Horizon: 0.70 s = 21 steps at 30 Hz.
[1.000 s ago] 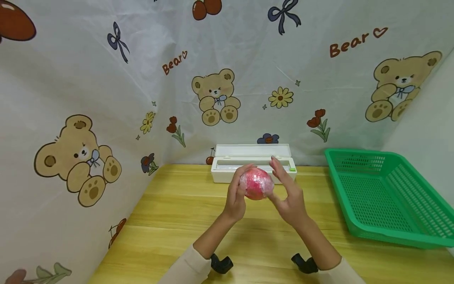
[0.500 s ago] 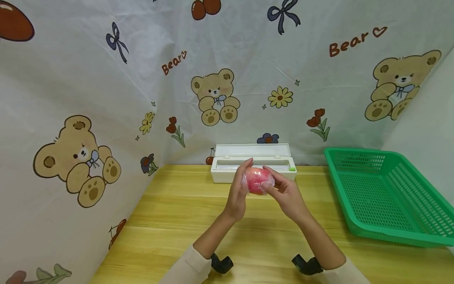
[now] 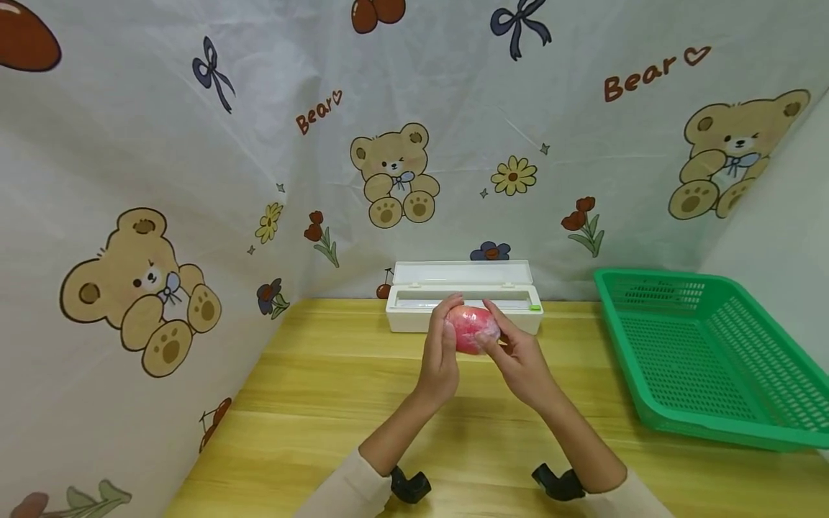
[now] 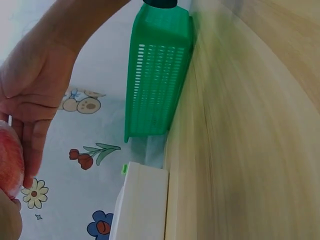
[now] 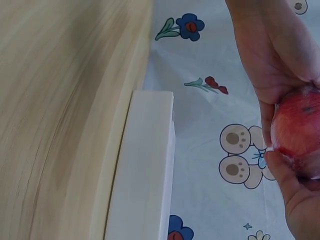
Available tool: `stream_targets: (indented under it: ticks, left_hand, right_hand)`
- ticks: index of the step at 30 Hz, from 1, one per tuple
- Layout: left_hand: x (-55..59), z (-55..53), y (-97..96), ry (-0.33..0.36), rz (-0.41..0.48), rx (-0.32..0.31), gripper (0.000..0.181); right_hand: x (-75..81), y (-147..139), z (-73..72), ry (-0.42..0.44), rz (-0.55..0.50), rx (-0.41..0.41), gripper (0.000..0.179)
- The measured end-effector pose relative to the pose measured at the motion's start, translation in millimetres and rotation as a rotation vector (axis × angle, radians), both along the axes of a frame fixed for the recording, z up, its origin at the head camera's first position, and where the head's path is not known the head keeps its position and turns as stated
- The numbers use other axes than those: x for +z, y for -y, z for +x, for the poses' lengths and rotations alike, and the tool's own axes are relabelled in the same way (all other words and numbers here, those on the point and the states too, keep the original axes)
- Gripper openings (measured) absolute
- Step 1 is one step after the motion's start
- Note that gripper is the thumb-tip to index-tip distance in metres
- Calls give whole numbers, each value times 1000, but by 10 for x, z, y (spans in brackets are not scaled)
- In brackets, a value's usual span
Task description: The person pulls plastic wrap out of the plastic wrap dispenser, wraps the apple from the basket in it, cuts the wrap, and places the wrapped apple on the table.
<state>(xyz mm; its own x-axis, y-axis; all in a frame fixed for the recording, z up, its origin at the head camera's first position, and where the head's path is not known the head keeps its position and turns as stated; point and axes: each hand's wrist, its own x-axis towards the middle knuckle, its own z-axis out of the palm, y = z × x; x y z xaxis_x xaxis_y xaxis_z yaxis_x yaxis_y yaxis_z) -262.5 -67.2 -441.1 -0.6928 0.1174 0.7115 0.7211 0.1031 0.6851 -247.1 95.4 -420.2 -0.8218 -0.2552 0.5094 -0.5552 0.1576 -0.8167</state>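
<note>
In the head view, a red apple (image 3: 475, 331) in crinkled clear plastic wrap is held up above the wooden table by both hands. My left hand (image 3: 440, 360) grips its left side, thumb in front and fingers behind. On the right, my right hand (image 3: 523, 363) holds it with the thumb pressed on the front and the fingers at the back. The left wrist view catches only part of the apple (image 4: 10, 160) at its edge. In the right wrist view the wrapped apple (image 5: 299, 122) sits between both hands, with a dark spot on its skin.
A white cling film dispenser (image 3: 414, 321) with its lid raised stands at the table's back, behind the hands. A green plastic basket (image 3: 648, 403) is at the right. Bear-printed cloth covers the back and left walls. Dark wrist mounts (image 3: 411, 487) sit below the forearms.
One second ago my right hand's fingers were spread, the forefinger off the apple. They have since come in around its right side, and the apple has turned slightly.
</note>
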Motion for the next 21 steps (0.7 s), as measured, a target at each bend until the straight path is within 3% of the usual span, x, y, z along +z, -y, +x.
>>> stream_targets:
  ticks: [4, 8, 11, 13, 16, 21]
  left_hand:
    - [28, 10, 37, 117, 81, -39, 42]
    - [50, -3, 58, 234, 195, -82, 47]
    - [64, -4, 64, 290, 237, -125, 48]
    - [73, 2, 69, 294, 208, -132, 50]
    - [84, 6, 77, 209, 101, -93, 50]
    - [85, -26, 101, -72, -85, 31, 56]
  right_hand:
    - [-3, 25, 4, -105, 104, -56, 75]
    - [-10, 33, 2, -373, 216, -124, 92]
    - [-18, 22, -6, -538, 257, -152, 83]
    - [-25, 8, -13, -587, 263, -151, 74]
    - [-34, -7, -33, -633, 230, -155, 68]
    - [-36, 22, -46, -695, 152, -152, 65]
